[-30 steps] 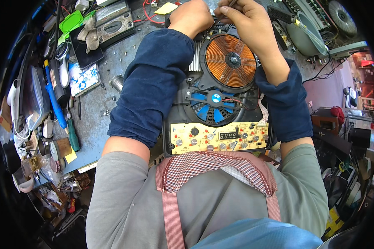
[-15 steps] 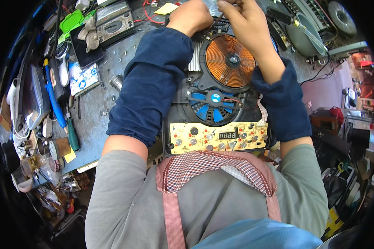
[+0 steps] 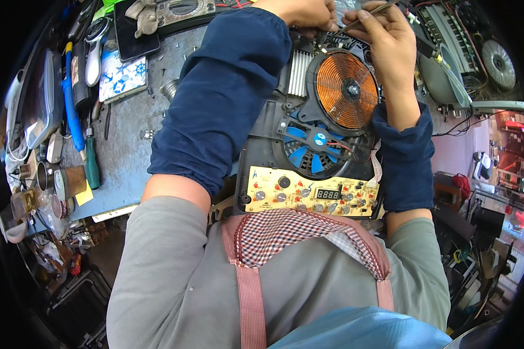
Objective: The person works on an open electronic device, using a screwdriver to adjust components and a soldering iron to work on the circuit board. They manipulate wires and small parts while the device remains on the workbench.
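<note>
Opened appliance on desk, both hands at its far edge

Nearest the checked apron [image 3: 291, 230], a yellow circuit board [image 3: 305, 198] with a 4-digit display is seated in the near part of a black housing [image 3: 256, 157], the opened appliance's base, which is set on the desk [image 3: 134, 160] in front of the person. Behind the board, a blue fan [image 3: 319, 140] is mounted, wires crossing it. Beyond that, a round copper coil [image 3: 337, 96] is fixed, with a ribbed metal heat sink [image 3: 300, 72] just to its left.

To the left, a green-handled screwdriver [image 3: 91, 160] is laid near a blue pen-shaped tool [image 3: 74, 110]; farther off, a blue-and-white patterned box [image 3: 123, 75].

At the housing's far edge, 2 hands are held close together. Right hand [image 3: 390, 38]: fingers clamped on a slim dark tool [image 3: 370, 14], held slantwise. Left hand [image 3: 310, 13]: fingers curled downward; whether anything is gripped cannot be told.

Farther left, a multimeter [image 3: 184, 13] is partly cut off by the frame.
</note>
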Tool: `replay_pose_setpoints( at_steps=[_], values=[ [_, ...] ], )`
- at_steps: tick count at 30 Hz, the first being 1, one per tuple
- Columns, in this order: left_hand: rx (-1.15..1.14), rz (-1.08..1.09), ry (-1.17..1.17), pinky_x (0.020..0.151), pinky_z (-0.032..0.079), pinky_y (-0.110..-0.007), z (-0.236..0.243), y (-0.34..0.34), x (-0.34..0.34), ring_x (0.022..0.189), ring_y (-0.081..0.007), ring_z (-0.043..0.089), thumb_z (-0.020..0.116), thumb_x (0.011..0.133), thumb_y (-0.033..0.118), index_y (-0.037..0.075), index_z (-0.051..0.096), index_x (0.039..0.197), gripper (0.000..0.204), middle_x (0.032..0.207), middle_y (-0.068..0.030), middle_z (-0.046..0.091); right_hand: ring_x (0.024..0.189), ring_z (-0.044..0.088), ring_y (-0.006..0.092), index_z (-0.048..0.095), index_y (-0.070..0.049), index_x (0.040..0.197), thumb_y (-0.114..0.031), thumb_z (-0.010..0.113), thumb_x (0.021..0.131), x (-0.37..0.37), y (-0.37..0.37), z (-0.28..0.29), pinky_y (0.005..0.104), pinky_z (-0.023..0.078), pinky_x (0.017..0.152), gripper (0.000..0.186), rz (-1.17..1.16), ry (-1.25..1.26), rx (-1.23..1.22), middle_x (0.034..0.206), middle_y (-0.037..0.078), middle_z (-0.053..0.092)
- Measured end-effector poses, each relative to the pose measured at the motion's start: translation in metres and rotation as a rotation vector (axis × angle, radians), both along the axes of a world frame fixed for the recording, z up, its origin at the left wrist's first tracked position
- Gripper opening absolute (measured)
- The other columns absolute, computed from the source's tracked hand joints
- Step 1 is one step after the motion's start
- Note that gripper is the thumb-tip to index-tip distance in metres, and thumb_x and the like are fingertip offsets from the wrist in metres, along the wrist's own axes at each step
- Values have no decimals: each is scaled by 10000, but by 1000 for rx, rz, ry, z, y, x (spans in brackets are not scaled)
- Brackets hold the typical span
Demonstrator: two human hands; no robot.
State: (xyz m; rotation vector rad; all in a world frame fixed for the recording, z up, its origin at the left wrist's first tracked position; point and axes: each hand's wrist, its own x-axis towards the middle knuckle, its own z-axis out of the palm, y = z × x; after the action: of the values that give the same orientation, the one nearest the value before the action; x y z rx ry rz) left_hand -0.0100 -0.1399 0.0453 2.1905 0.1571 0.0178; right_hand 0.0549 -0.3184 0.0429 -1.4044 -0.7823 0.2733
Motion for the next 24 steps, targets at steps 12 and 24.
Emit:
replay_pose_setpoints(
  at_steps=[12,24],
  values=[
    [-24,-141,-258,669,547,-351,-30,1,31,695,-190,691,774,850,79,19,727,953,127,866,-96,749,888,723,193,562,34,1173,-31,571,1030,7,-10,-16,316,598,787,157,-113,-306,-97,1019,140,731],
    [412,84,-167,836,574,-458,-26,-8,13,939,-395,727,846,750,222,2,780,935,295,941,-232,744,804,728,136,667,12,1039,-86,681,986,1,3,-9,288,594,742,113,-206,-383,-186,855,87,756]
  ],
)
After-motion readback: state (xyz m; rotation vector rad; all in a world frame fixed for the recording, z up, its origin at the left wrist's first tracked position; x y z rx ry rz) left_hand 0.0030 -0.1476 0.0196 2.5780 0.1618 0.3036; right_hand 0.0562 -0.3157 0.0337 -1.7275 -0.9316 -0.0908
